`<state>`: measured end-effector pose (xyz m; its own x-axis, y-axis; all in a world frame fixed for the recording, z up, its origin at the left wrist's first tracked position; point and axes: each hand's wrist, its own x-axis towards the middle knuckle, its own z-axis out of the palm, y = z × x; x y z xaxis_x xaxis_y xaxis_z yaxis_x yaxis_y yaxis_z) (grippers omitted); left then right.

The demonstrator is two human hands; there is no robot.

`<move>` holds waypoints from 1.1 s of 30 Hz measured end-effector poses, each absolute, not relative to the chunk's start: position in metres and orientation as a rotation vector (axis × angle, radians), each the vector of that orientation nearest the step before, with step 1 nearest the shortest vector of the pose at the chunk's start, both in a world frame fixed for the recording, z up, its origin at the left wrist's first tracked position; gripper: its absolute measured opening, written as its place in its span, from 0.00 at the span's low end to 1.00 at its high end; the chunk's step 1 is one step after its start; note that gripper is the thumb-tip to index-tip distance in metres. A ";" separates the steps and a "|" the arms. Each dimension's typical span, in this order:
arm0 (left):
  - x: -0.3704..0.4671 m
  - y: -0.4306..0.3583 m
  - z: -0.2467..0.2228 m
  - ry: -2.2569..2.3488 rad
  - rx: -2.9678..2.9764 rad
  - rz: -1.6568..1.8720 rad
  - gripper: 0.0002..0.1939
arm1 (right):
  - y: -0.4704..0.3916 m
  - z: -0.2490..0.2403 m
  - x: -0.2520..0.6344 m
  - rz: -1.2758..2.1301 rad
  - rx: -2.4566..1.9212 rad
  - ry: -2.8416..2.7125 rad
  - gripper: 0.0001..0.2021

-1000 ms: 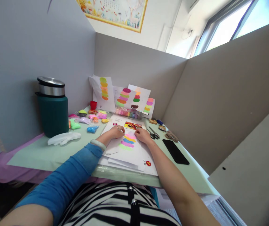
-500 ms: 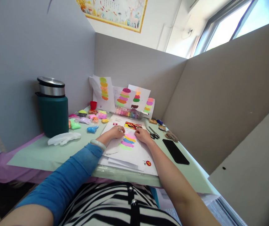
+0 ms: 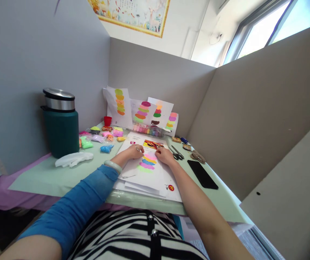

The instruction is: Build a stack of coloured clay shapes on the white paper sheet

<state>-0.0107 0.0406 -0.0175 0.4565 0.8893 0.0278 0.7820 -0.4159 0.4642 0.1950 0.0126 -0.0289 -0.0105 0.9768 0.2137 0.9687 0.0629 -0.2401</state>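
A white sheet lies on a larger printed pad, with a stack of pink, yellow, blue and green clay bands in its middle. At the sheet's upper left is my left hand, fingers curled together beside the top pink band; anything between the fingertips is too small to make out. My right hand rests at the upper right of the bands, its fingers bent and pressed together, and what they hold, if anything, is hidden. A colourful picture on the pad shows between the hands.
Bags of coloured clay, a red cup, a white glove-like item and a green bottle stand or lie left. Scissors and a black phone lie right. Painted sheets lean behind.
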 end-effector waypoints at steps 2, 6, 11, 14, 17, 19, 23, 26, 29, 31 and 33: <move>-0.011 0.039 -0.016 1.417 2.333 0.379 0.15 | 0.012 -0.029 0.195 0.038 -1.960 -2.029 0.08; -0.010 0.037 -0.014 1.424 2.382 0.395 0.14 | 0.012 -0.028 0.194 0.036 -1.968 -2.038 0.08; -0.010 0.034 -0.011 1.422 2.421 0.357 0.14 | 0.012 -0.029 0.195 0.041 -1.969 -2.037 0.08; -0.011 0.032 -0.009 1.415 2.412 0.352 0.15 | 0.012 -0.028 0.195 0.038 -1.963 -2.037 0.08; -0.011 0.031 -0.008 1.414 2.418 0.342 0.15 | 0.011 -0.027 0.194 0.047 -1.968 -2.033 0.08; -0.011 0.030 -0.007 1.416 2.432 0.331 0.14 | 0.011 -0.026 0.194 0.053 -1.976 -2.032 0.09; -0.010 0.029 -0.005 1.422 2.434 0.302 0.15 | 0.012 -0.028 0.194 0.057 -1.975 -2.026 0.09; -0.011 0.027 -0.003 1.415 2.438 0.287 0.16 | 0.014 -0.030 0.195 0.051 -1.964 -2.029 0.09; -0.011 0.026 -0.002 1.420 2.444 0.266 0.16 | 0.015 -0.031 0.196 0.044 -1.965 -2.024 0.10; -0.011 0.026 -0.002 1.421 2.438 0.262 0.16 | 0.015 -0.031 0.196 0.046 -1.970 -2.019 0.10; -0.012 0.025 -0.001 1.414 2.431 0.268 0.16 | 0.014 -0.030 0.195 0.050 -1.975 -2.019 0.10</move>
